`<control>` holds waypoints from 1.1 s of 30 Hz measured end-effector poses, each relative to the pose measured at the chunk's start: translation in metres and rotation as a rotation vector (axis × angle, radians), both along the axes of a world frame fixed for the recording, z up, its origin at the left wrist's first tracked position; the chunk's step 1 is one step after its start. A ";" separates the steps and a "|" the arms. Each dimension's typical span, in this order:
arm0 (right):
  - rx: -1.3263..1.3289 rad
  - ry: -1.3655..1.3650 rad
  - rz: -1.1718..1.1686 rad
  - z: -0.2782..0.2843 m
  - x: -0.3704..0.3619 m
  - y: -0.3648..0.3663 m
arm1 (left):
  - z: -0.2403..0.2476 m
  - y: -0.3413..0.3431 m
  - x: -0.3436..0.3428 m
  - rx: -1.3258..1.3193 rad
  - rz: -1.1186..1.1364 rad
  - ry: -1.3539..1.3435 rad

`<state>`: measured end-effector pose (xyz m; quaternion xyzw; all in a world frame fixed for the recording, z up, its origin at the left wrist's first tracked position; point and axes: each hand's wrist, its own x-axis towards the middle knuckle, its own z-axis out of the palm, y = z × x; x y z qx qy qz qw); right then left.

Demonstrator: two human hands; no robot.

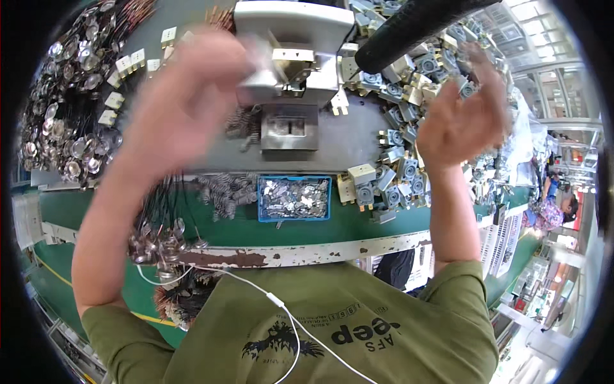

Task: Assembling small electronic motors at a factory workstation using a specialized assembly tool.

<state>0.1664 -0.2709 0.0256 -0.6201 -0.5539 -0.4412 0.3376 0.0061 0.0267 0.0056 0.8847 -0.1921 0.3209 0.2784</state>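
Note:
My left hand is raised at the left of a bench machine, smeared by motion. Its fingers cannot be made out, nor whether anything is in them. Above a heap of grey and cream socket-like housings is my right hand, its fingers apart and nothing visible in them. A metal block with a slot sits before the machine. A pale housing with brass-coloured parts is at the machine's head, partly behind blur. Close to the block's right lies a small white piece with brass prongs.
A blue tray of small metal parts stands at the bench's front, beside a pile of coil springs. Dark wires with round metal ends heap at the left. A thick black tube slants overhead. A person is far right.

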 end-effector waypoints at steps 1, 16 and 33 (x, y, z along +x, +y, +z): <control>-0.268 0.152 -0.068 -0.013 -0.003 -0.018 | 0.010 0.032 0.001 -0.159 0.273 0.036; -0.727 0.380 -0.490 -0.047 -0.012 -0.012 | -0.020 0.011 -0.018 0.422 0.061 0.629; -0.770 1.059 -0.004 -0.019 -0.081 0.017 | -0.014 0.017 -0.026 0.222 -0.041 0.534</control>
